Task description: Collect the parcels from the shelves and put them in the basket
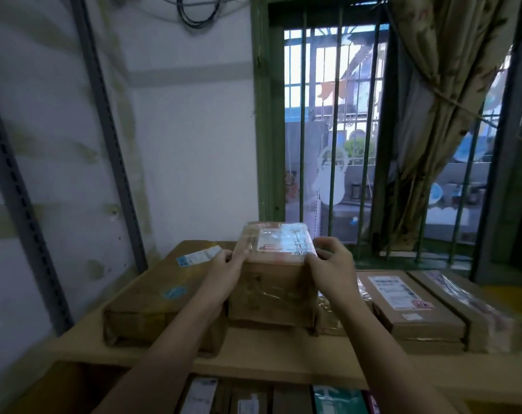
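**Both hands on a taped box at the top shelf**

While more parcels (337, 398) wait on the lower shelf nearest the camera, the two forearms reach up and over the top shelf (271, 354). The left hand (228, 259) is curled against the left upper edge of a taped box (273, 276), and the right hand (329, 262) wraps the right upper corner, fingers (325, 243) bent over the top beside the label. Each hand is partly closed on the box, so it is pinched between them. The box sits upright on the shelf, touching a flat brown parcel (161, 297) on its left and near two long cartons (412, 306) on its right. Behind it are a barred window (337, 130) and a tied curtain (438, 100).

This looks like the pick-up step. Next, the box probably needs lifting clear of its neighbours and carrying to the basket, which is not in view.
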